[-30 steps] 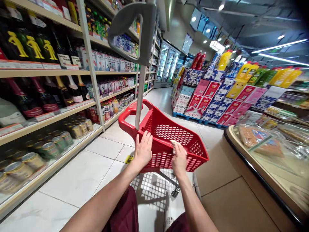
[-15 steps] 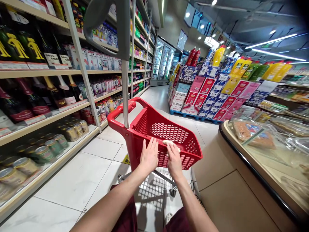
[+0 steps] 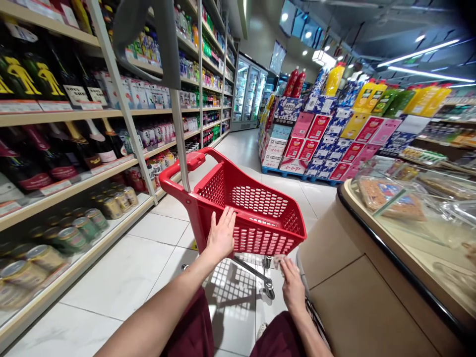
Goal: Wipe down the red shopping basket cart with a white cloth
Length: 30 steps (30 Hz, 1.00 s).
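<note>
A red plastic shopping cart [image 3: 208, 208] with a perforated basket stands in front of me, its handle turned to the left. My left hand [image 3: 222, 232] lies on the near side of the basket by its rim, fingers stretched out and holding nothing. Below the basket's near right corner, apart from it, my right hand [image 3: 292, 285] has its fingers closed on a small whitish cloth [image 3: 279, 260]. Most of the cloth is hidden by the fingers. A grey pole [image 3: 180, 144] with a dark loop-shaped top rises from the cart.
Shelves [image 3: 111, 173] of bottles and cans line the left. A tan counter [image 3: 345, 267] with packaged food stands close on the right. Stacked drink boxes [image 3: 316, 141] fill a blue pallet ahead. Glass-door fridges [image 3: 249, 91] stand at the back.
My right hand has come off the basket's rim and moved down and right with the cloth. My left hand stays on the basket. The cart appears slightly further left in view.
</note>
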Tool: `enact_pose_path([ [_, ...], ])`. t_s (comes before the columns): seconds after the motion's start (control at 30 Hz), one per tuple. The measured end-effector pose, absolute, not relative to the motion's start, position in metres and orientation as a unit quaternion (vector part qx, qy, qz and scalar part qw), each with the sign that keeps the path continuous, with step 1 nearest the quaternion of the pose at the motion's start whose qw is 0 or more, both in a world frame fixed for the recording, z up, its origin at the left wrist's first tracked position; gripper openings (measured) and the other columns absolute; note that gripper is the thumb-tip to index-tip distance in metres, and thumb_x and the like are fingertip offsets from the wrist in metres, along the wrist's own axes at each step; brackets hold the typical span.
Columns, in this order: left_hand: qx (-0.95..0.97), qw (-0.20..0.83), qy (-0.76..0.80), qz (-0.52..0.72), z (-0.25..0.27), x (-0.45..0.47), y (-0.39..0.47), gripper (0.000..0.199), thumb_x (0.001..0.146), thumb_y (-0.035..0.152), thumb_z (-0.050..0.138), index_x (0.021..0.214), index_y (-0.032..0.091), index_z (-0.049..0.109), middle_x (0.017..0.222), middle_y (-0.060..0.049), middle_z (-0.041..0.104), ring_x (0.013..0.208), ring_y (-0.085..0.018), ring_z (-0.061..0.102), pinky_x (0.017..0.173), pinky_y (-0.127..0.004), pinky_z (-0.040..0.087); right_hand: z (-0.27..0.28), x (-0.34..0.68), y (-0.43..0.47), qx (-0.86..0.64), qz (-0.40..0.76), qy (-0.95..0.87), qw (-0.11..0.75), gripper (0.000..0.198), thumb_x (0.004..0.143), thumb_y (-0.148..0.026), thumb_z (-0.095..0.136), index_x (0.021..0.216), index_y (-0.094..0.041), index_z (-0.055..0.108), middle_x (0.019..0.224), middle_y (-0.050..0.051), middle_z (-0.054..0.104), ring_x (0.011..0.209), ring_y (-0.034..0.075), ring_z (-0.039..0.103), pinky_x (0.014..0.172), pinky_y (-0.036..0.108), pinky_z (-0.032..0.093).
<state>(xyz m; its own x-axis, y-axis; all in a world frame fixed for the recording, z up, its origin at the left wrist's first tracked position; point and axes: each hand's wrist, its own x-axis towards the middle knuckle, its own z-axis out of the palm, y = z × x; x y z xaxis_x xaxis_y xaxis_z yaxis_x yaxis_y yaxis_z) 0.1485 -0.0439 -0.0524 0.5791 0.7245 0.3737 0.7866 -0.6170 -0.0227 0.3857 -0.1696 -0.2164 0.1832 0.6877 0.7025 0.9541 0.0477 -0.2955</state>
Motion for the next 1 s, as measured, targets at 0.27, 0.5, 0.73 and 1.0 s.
enact_pose_path([
  [0.27,-0.884,0.104,-0.424,-0.166,-0.053,0.146,-0.047,0.064,0.071,0.018,0.042,0.133,0.011,0.029,0.142,-0.010,0.028,0.133,-0.024,0.015,0.105,-0.053,0.013,-0.184,0.376,-0.144,-0.618,-0.181,-0.659,0.389,0.055,0.079,0.000,0.028,0.124,-0.024,0.047,0.123,0.006,0.053,0.125,0.019,0.035,0.097,0.046,0.039],
  [0.5,-0.889,0.096,-0.417,-0.163,-0.056,0.145,-0.051,0.062,0.074,0.020,0.040,0.134,0.008,0.027,0.143,-0.013,0.024,0.133,-0.025,0.012,0.104,-0.054,0.014,-0.164,0.361,-0.135,-0.580,-0.197,-0.659,0.436,0.053,0.081,-0.002,0.032,0.129,-0.023,0.041,0.129,0.007,0.047,0.128,0.022,0.028,0.103,0.052,0.029],
  [0.73,-0.898,0.094,-0.402,-0.153,-0.055,0.141,-0.051,0.060,0.076,0.022,0.039,0.134,0.010,0.026,0.144,-0.010,0.023,0.134,-0.023,0.012,0.105,-0.054,0.013,-0.178,0.337,-0.139,-0.565,-0.150,-0.717,0.381,0.052,0.080,-0.001,0.032,0.124,-0.026,0.047,0.118,0.006,0.057,0.122,0.019,0.039,0.097,0.045,0.040],
  [1.0,-0.891,0.101,-0.416,-0.153,-0.043,0.129,-0.047,0.063,0.073,0.020,0.041,0.134,0.010,0.027,0.144,-0.009,0.023,0.134,-0.023,0.011,0.106,-0.054,0.008,-0.163,0.316,-0.119,-0.539,-0.161,-0.722,0.404,0.055,0.080,0.002,0.030,0.128,-0.023,0.042,0.124,0.007,0.052,0.126,0.019,0.033,0.100,0.046,0.035],
])
